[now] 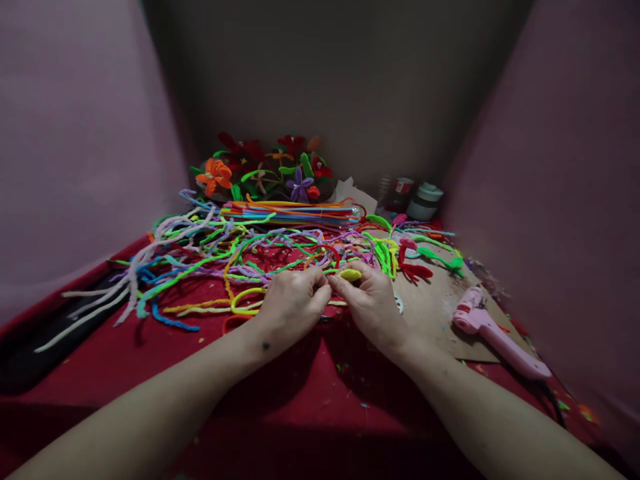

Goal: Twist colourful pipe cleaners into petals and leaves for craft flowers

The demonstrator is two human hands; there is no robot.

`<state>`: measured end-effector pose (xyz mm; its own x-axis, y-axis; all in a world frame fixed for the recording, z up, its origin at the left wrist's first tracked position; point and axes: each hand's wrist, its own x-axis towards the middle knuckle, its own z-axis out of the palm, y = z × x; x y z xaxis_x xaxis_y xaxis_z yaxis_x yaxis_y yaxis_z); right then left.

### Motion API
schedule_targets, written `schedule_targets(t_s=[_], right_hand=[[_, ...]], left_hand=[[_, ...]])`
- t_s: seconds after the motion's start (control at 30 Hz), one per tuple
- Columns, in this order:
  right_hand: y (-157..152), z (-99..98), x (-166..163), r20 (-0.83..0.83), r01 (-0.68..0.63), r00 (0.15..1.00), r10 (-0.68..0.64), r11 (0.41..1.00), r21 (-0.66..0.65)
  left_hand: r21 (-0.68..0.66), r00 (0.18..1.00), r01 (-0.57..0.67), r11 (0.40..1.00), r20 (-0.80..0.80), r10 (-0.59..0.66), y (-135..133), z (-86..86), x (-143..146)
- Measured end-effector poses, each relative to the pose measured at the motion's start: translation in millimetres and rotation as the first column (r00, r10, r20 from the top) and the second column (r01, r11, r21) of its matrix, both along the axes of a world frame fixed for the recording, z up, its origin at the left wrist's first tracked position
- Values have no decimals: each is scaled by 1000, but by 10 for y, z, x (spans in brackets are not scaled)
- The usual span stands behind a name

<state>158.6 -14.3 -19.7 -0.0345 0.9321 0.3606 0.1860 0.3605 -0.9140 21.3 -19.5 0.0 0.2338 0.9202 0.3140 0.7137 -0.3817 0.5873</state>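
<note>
Both my hands meet above the front of the red-covered table, fingertips nearly touching. My right hand (373,297) is closed in a pinch, with a yellow fuzzy pipe-cleaner petal (349,274) showing at its fingers. My left hand (293,300) is pinched too, right beside the right fingertips; what lies between its fingers is hidden. Loops that look like scissor handles, a yellow loop (239,301) and a red-orange one, lie just left of my left hand. Tangled pipe cleaners (187,257) of many colours spread behind and left of the hands.
A pink hot glue gun (500,337) rests on a cardboard sheet (435,313) at right, beside a red pipe-cleaner flower (414,267) and green leaves. Behind are bundled pipe cleaners (295,213), finished flowers (300,185) and a lidded cup (425,201).
</note>
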Motion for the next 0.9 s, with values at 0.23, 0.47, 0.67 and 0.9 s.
schedule_targets(t_s=[0.23, 0.47, 0.67, 0.9], right_hand=[[-13, 141, 40, -214, -160, 970, 116, 967, -196], [25, 70, 47, -249, -151, 963, 104, 972, -180], [80, 47, 57, -341, -130, 939, 54, 970, -207], [110, -45, 37, -390, -89, 921, 5, 976, -198]], left_hand=[[-499, 922, 218, 839, 387, -9, 58, 103, -48], [-573, 814, 311, 758, 573, 99, 60, 68, -30], [-572, 839, 334, 749, 543, 41, 123, 14, -71], [-492, 849, 254, 833, 526, 51, 229, 31, -160]])
